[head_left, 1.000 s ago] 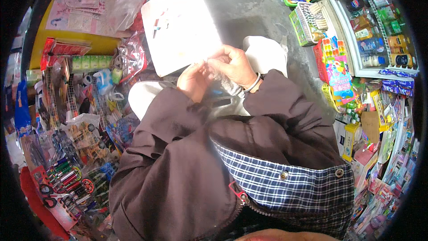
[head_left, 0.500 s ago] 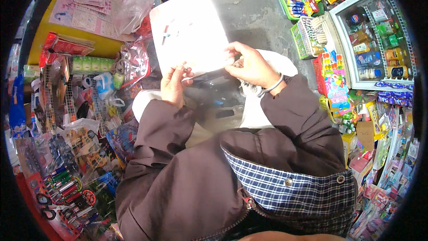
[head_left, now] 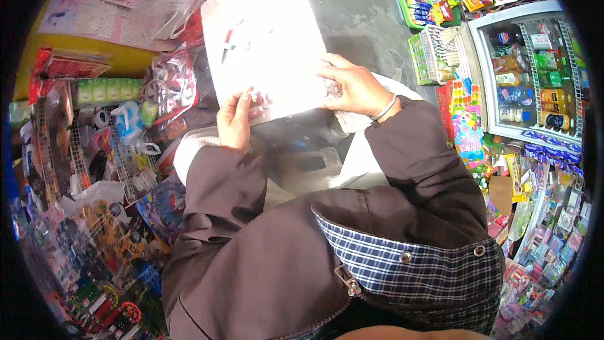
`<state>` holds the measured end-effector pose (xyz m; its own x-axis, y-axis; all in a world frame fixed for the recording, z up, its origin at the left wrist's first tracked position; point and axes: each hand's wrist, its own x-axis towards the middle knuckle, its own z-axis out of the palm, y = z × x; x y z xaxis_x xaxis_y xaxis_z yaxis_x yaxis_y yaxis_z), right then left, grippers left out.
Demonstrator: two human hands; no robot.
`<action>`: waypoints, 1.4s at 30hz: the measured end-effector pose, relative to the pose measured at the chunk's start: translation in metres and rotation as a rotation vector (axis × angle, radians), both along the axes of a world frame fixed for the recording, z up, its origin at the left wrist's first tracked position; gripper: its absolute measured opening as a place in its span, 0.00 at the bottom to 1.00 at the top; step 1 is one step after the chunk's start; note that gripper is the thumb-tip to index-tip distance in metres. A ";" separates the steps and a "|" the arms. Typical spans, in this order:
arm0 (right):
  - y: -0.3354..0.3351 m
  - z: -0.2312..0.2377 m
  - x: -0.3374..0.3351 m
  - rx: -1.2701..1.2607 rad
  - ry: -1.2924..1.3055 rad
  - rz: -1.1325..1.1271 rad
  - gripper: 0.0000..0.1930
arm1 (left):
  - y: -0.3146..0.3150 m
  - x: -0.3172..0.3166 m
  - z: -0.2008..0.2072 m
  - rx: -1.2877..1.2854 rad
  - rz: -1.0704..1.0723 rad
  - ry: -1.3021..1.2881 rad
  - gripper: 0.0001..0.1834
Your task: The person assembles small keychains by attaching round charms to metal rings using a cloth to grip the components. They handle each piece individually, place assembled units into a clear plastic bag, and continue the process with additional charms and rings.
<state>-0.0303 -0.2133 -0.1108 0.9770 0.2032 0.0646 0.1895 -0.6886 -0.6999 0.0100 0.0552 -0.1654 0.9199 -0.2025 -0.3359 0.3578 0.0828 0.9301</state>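
Observation:
A bright white flat board, washed out by sunlight, is held up in front of me. It has rounded corners, and a few small dark and reddish marks or pieces show on its left part; I cannot make out what they are. At its near left corner my left hand is closed on the edge, with the thumb and fingertips over the surface. My right hand grips the right edge, fingers on top, a pale bracelet on the wrist. Small pale reddish shapes near my left fingertips are too glared to tell.
Packed goods hang on wire racks at the left, beside a clear plastic bag. To the right stand a glass-door drinks fridge, a white basket and a green snack tray. Grey floor lies beyond the board.
The board has shifted slightly left and away from me. My left hand has moved left and a little lower, and the right hand has moved slightly toward the right.

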 end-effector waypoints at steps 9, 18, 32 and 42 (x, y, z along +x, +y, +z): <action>-0.001 0.001 0.005 0.030 0.018 -0.011 0.23 | -0.002 0.008 0.008 0.084 -0.044 0.024 0.12; 0.001 0.001 0.007 0.076 -0.021 0.026 0.15 | 0.001 0.009 0.012 0.078 -0.051 0.045 0.13; 0.003 0.003 0.012 0.221 -0.084 0.056 0.14 | 0.004 0.010 0.018 0.028 -0.012 0.012 0.11; 0.006 -0.001 0.010 0.241 -0.083 0.058 0.14 | 0.003 0.010 0.011 0.023 -0.145 0.044 0.08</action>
